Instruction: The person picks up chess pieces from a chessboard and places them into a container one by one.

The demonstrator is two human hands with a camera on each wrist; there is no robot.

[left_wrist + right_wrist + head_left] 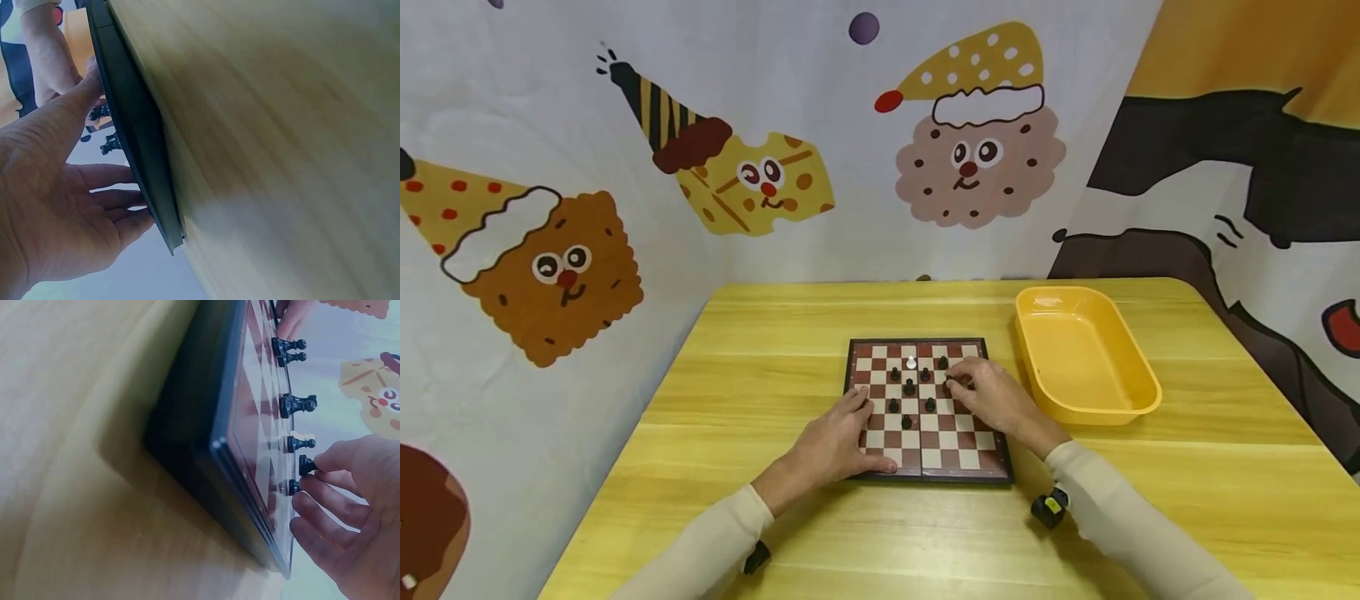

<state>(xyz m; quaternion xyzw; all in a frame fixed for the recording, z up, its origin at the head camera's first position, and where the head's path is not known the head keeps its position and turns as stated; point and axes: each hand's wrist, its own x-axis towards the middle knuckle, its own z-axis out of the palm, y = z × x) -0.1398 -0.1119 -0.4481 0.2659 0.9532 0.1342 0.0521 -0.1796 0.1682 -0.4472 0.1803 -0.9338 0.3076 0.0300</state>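
A chessboard (951,458) with dark red and cream squares lies on the table, several black chess pieces and one white piece (912,363) standing on it. My right hand (992,396) is over the board's right half. Its thumb and fingertips pinch a black chess piece (306,464), seen in the right wrist view with its base showing; its top is hidden. Close by stands a black pawn (294,487). My left hand (837,437) rests along the board's left side, fingers on the squares and thumb on the near edge. In the left wrist view those fingers (119,200) look fairly straight.
A yellow plastic tray (1090,410) stands on the wooden table (737,358), just right of the board. Behind and to the left hangs a cloth (842,167) printed with cartoon food. A black wrist device (1049,507) is strapped at the right sleeve.
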